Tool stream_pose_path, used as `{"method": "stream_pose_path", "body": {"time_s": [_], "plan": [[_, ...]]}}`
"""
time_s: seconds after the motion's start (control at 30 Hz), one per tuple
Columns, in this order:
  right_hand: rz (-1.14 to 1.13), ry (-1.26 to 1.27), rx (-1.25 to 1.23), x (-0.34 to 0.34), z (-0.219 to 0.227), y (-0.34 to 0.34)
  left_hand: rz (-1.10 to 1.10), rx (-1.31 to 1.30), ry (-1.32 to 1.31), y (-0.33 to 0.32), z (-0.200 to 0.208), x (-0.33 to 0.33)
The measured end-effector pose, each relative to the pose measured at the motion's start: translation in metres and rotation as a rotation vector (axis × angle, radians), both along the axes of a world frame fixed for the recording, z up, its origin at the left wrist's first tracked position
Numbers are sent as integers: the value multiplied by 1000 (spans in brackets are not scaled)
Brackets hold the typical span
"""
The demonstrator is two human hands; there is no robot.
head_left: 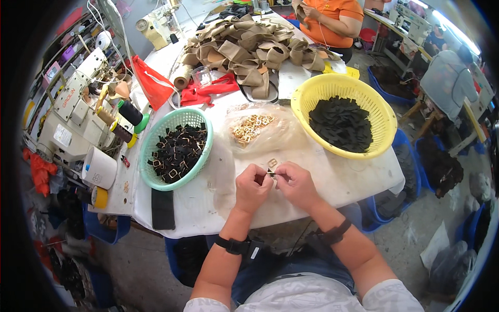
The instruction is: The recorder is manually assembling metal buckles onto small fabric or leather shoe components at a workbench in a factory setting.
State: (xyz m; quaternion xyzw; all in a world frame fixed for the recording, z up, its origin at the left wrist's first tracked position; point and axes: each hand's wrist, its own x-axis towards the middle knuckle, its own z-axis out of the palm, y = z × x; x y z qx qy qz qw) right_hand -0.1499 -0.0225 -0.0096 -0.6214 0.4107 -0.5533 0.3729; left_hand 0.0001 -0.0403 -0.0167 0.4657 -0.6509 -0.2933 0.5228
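Note:
My left hand [252,188] and my right hand [296,184] meet over the front of the white-covered table. Pinched between their fingertips is a small black strap [270,173], apparently with a buckle on it, though fingers hide most of it. Just beyond lies a loose gold buckle [272,163]. A clear plastic bag [285,136] with many gold buckles [252,128] rests further back. To the left, a green basket [150,174] holds black straps fitted with gold buckles [178,151]. On the right, a yellow basket [303,99] contains plain black straps [341,124].
A black phone [163,209] lies near the front left edge. Sewing machines [73,117] and thread spools [130,112] stand at left. Brown fabric pieces [244,47] are heaped at the back, near a co-worker in orange [335,23]. Blue bins [371,210] sit below.

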Motion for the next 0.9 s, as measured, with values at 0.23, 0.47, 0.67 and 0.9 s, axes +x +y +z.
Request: {"method": "stream_pose_path", "body": {"time_s": [0.23,0.47,0.67,0.9], "plan": [[103,-303,367,-8,12,-1,-308,324,473,1,18,6],[242,-434,439,-16,10,-8,-420,324,312,-6,13,13],[208,-460,491,-16,10,-9,-490,378,354,-6,14,15],[159,-421,365,-12,7,-7,-471,432,350,-6,15,15]]}}
